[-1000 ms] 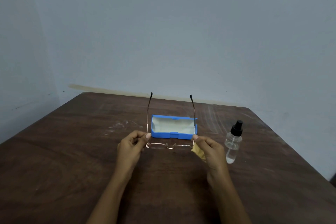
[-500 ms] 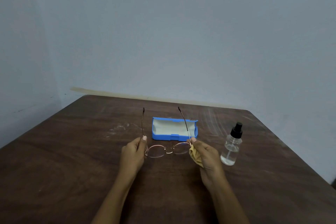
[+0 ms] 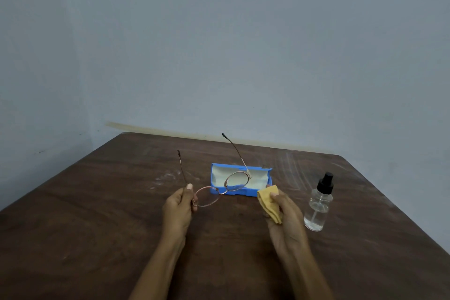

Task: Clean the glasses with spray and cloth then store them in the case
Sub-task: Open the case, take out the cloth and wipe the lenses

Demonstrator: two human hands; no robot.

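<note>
My left hand (image 3: 179, 209) pinches the thin round-lens glasses (image 3: 220, 189) at their left hinge and holds them above the table, tilted, with both temples unfolded and pointing away from me. My right hand (image 3: 283, 212) is apart from the glasses and grips a folded yellow cloth (image 3: 269, 202). The blue case (image 3: 253, 190) lies open on the table just behind the glasses, its pale lining showing. A clear spray bottle (image 3: 319, 204) with a black nozzle stands upright to the right of my right hand.
The dark wooden table (image 3: 97, 226) reaches to a grey wall at the back and left. Pale scuff marks lie left of the case and near the far right corner. The table's right edge runs diagonally past the bottle.
My right hand has let go of the right side of the glasses and moved right with the cloth. The left hand alone now holds the glasses, which have tilted up on the right.
</note>
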